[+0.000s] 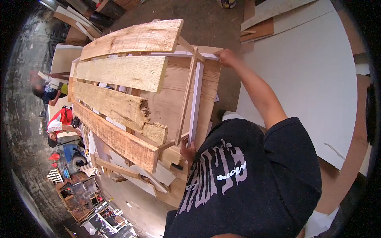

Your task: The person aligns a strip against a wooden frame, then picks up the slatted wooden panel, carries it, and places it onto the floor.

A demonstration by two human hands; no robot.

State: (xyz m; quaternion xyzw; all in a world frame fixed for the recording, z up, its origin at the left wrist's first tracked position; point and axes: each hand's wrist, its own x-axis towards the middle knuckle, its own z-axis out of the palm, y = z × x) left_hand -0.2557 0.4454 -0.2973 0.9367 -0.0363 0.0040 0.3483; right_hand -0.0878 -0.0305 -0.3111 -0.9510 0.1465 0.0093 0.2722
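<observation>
A slatted wooden structure with several rough boards (123, 73) lies in front of me. One board (115, 101) has a broken, jagged end. My right hand (226, 58) is closed around the end of a white rail (178, 53) at the structure's corner. My left hand (188, 150) is closed at the near end of a white batten (196, 103), its fingers partly hidden by my black shirt (238, 174). A bare wooden batten (186, 95) runs beside the white one. Under the slats lies a plywood sheet (166, 75).
A large white panel (297, 79) lies on my right, with offcut boards (258, 29) along its edge. Loose planks (131, 168) stick out on the left side. Across the structure, a person in red (63, 121) bends over, and another person (49, 93) works beyond.
</observation>
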